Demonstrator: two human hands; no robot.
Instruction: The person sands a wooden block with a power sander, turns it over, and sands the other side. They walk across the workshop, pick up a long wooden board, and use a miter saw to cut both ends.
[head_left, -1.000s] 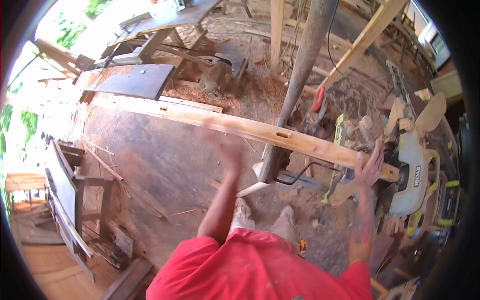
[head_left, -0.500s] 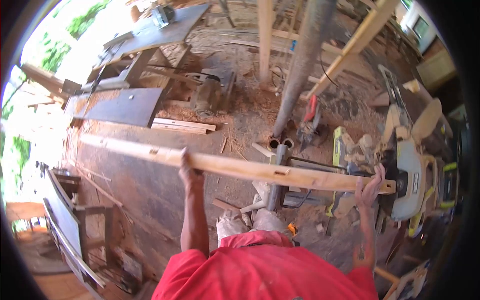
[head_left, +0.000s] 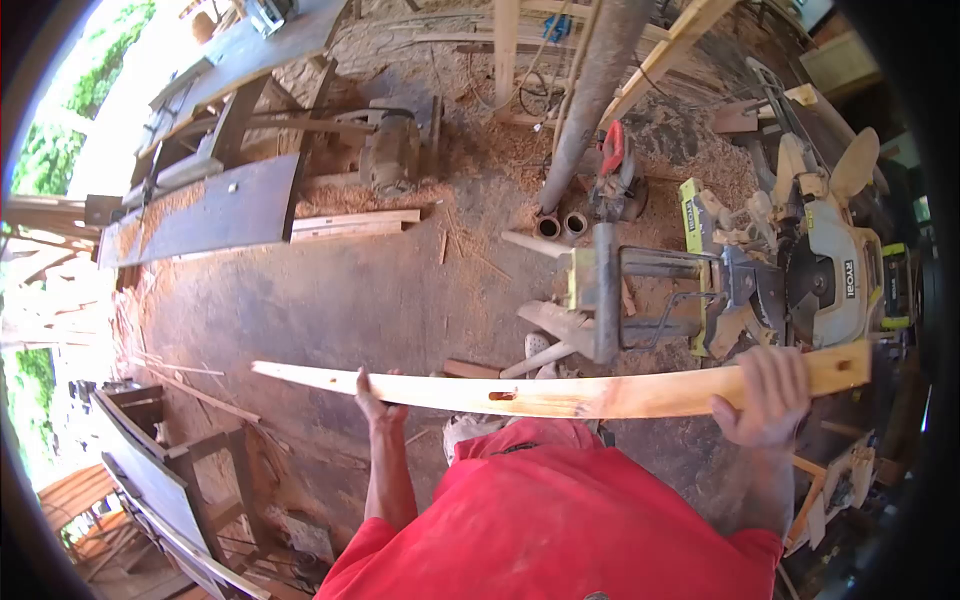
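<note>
A long pale wooden piece [head_left: 600, 395] with several cut slots lies crosswise in front of my red shirt. My left hand [head_left: 380, 402] grips it left of the middle, with the thumb over its upper edge. Near its right end my right hand [head_left: 768, 395] is wrapped round it, fingers over the top face. Beyond the right end stands a Ryobi miter saw [head_left: 838, 275], apart from the wood. A metal stand arm [head_left: 606, 290] lies beyond the piece's middle.
A dark bench board [head_left: 200, 225] with sawdust stands at the upper left, wood strips [head_left: 350, 224] beside it. A red-handled tool [head_left: 612, 165] and a metal pole [head_left: 590, 110] are at the top centre. A wooden frame [head_left: 200, 480] stands lower left.
The wooden piece has come closer to my body, with both hands on it, and its right end has moved rightward. The view has shifted, showing more of the saw and its stand.
</note>
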